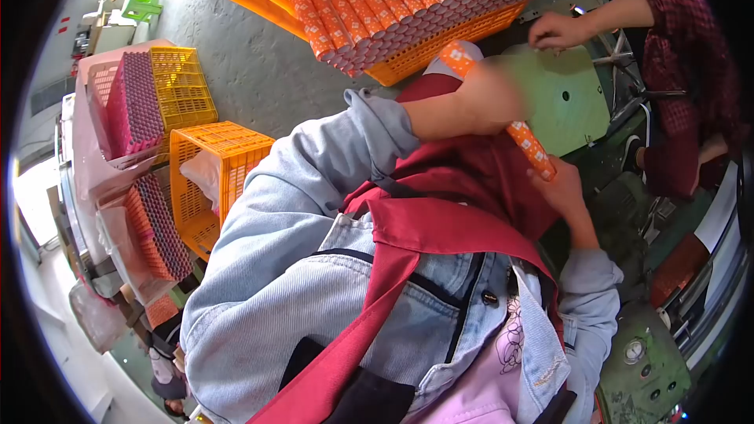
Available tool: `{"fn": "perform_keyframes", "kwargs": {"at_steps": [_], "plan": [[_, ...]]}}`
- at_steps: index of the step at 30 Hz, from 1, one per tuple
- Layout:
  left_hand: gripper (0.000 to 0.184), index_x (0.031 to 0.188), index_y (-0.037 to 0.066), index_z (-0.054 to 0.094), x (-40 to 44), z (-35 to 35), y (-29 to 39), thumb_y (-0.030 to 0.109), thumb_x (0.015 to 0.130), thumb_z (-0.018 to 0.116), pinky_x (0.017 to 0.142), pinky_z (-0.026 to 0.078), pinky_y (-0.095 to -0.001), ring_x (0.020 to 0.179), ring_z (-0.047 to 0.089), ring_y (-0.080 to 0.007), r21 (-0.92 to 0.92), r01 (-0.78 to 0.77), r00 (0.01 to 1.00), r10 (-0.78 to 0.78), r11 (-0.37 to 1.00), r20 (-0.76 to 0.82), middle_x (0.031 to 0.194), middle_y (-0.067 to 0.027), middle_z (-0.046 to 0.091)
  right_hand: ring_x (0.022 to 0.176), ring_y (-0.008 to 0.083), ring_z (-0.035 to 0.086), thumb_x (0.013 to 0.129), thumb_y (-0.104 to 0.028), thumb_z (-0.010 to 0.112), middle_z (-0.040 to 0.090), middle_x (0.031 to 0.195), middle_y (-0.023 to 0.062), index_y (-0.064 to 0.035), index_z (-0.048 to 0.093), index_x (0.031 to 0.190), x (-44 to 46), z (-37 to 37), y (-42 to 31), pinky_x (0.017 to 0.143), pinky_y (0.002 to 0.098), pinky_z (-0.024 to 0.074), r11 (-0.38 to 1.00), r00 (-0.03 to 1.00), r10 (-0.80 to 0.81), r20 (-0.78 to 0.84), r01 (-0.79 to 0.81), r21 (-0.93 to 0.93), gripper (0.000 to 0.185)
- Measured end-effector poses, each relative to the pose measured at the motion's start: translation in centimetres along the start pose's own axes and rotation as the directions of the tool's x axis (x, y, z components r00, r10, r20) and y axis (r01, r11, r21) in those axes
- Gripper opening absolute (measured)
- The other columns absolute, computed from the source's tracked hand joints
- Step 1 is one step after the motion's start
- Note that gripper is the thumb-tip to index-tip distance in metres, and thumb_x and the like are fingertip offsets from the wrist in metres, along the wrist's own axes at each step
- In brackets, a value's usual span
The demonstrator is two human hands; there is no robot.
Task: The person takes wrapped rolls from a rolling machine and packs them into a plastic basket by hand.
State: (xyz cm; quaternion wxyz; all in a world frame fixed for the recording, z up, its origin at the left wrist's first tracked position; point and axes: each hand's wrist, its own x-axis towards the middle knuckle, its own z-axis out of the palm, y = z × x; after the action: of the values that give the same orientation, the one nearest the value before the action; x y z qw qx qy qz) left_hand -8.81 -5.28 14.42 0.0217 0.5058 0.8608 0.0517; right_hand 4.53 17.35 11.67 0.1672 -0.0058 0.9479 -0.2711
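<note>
An orange patterned paper tube [528, 145] lies slantwise across my lap, over a dark red apron [471, 169]. My left hand [488, 98], partly blurred, is wrapped around its middle, with the upper end of the tube showing beyond the hand. At the lower end, my right hand [559, 184] has its fingers closed on the tube. Just beyond both hands is a pale green metal plate [577, 114] with a dark round hole.
Many similar tubes [424, 0] are stacked in an orange crate [463, 35] ahead. Across the plate are a co-worker's hand [556, 31] and plaid sleeve [671, 8]. More crates [224, 137] and bundled tubes [135, 106] stand left; a green machine panel [640, 365] sits lower right.
</note>
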Motion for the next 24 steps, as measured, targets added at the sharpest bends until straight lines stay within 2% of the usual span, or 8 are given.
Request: {"fn": "perform_keyframes", "kwargs": {"at_steps": [1,4,6,9,14,24], "plan": [[0.011,0.076,0.011,0.062,0.0,0.1,-0.2,0.021,0.073,0.061,0.071,0.050,-0.0351,0.082,0.063,-0.0225,-0.042,0.061,0.993,-0.056,0.997,0.107,0.081,-0.0043,0.063,0.060,0.0373,0.057,0.072,-0.018,0.071,0.058,0.069,0.0133,-0.0071,0.055,0.080,0.1,0.4,0.1,0.055,0.0461,0.0453,1.000,1.000,-0.002,0.002,0.002,0.001,0.021],[0.011,0.075,0.011,0.061,-0.7,0.7,0.4,0.021,0.074,0.060,0.070,0.049,-0.0337,0.079,0.062,-0.0216,-0.017,0.070,0.995,-0.069,0.997,0.077,0.079,-0.0034,0.061,0.064,0.0376,0.058,0.071,-0.016,0.070,0.057,0.070,0.0143,-0.0083,0.056,0.083,-0.5,1.4,0.4,0.057,0.0459,0.0457,0.971,0.938,-0.168,-0.302,0.106,-0.212,0.020],[0.010,0.075,0.011,0.060,-1.1,1.2,0.9,0.022,0.074,0.059,0.070,0.048,-0.0330,0.078,0.061,-0.0212,-0.003,0.075,0.995,-0.075,0.997,0.058,0.078,-0.0030,0.060,0.066,0.0371,0.059,0.072,-0.017,0.070,0.057,0.072,0.0130,-0.0093,0.054,0.084,-0.4,-0.2,-2.0,0.058,0.0463,0.0460,0.970,0.954,-0.174,-0.243,0.125,-0.207,0.021],[0.010,0.076,0.011,0.059,-2.8,3.1,2.6,0.021,0.075,0.058,0.070,0.048,-0.0327,0.077,0.061,-0.0203,-0.053,0.110,0.989,-0.115,0.993,-0.098,0.077,-0.0028,0.059,0.067,0.0370,0.059,0.072,-0.017,0.069,0.057,0.072,0.0129,-0.0094,0.054,0.084,-0.5,0.7,0.3,0.058,0.0463,0.0460,0.971,0.961,-0.177,-0.212,0.135,-0.197,0.020],[0.010,0.077,0.012,0.060,-5.3,5.0,4.6,0.021,0.075,0.058,0.069,0.048,-0.0323,0.078,0.061,-0.0198,-0.125,0.187,0.980,-0.193,0.974,-0.041,0.079,-0.0028,0.060,0.067,0.0369,0.059,0.073,-0.016,0.068,0.058,0.073,0.0126,-0.0096,0.054,0.083,-1.2,2.2,0.5,0.058,0.0462,0.0459,0.969,0.970,-0.200,-0.141,0.174,-0.176,0.019],[0.014,0.083,0.012,0.060,-13.1,4.5,4.5,0.024,0.077,0.059,0.070,0.047,-0.0339,0.082,0.060,-0.0204,-0.112,0.272,0.961,-0.275,0.956,-0.011,0.085,-0.0027,0.059,0.069,0.0367,0.059,0.074,-0.014,0.065,0.058,0.074,0.0119,-0.0100,0.054,0.083,-1.7,5.1,-4.0,0.058,0.0461,0.0458,0.967,0.973,-0.217,-0.081,0.203,-0.157,0.015]]}}
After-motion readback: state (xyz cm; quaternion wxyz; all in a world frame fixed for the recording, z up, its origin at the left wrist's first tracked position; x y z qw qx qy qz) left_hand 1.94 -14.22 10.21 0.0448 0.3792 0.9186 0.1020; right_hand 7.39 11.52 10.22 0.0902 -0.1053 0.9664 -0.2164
